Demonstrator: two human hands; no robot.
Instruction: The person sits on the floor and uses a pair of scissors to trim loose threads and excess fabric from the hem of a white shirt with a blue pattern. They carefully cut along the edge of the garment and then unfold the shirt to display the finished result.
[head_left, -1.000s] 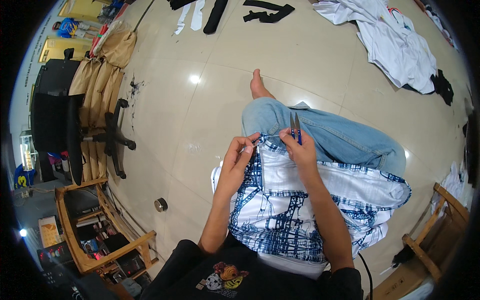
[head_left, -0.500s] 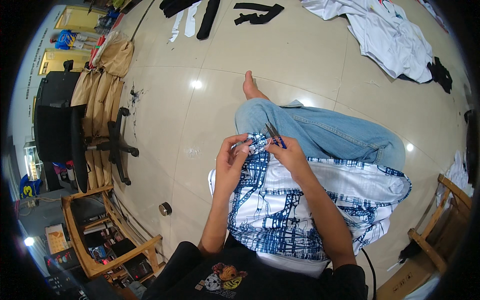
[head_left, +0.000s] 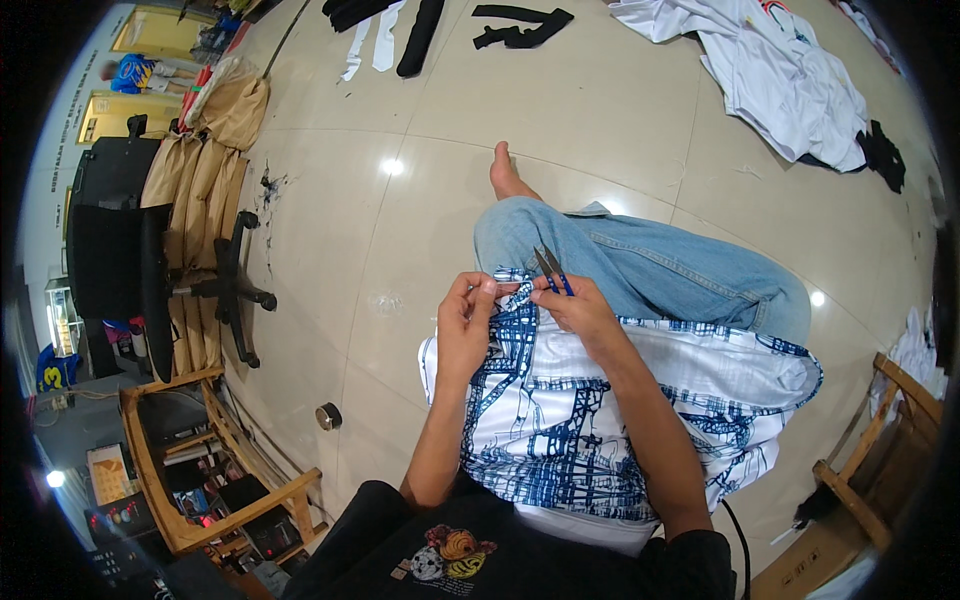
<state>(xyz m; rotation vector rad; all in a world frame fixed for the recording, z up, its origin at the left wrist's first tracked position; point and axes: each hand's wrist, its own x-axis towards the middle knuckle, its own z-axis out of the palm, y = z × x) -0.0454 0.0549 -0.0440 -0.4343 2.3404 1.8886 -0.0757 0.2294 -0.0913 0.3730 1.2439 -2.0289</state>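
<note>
Across my lap lies a white garment with a blue line pattern (head_left: 560, 430), over light blue jeans (head_left: 650, 260). My left hand (head_left: 468, 312) is closed, pinching the garment's edge between thumb and fingers. Close by on the right, my right hand (head_left: 575, 308) is closed around small thread snips (head_left: 551, 268) with blue grips and dark blades. The blades point up and away from me, slightly apart at the tips. The right thumb and forefinger also meet at the garment's edge; whether they pinch a thread there is too small to tell.
Black and white cloth strips (head_left: 420, 38) lie far off on the tiled floor, with a black strip (head_left: 522, 27) beside them. White garments (head_left: 780, 90) are heaped at the far right. A black office chair (head_left: 125, 260) and wooden frame (head_left: 160, 480) stand left. A small round tin (head_left: 328, 416) sits nearer me.
The bunched edge between my hands has been spread flatter. My left hand has shifted slightly right and its fingers have drawn together; the snips stay in my right hand.
</note>
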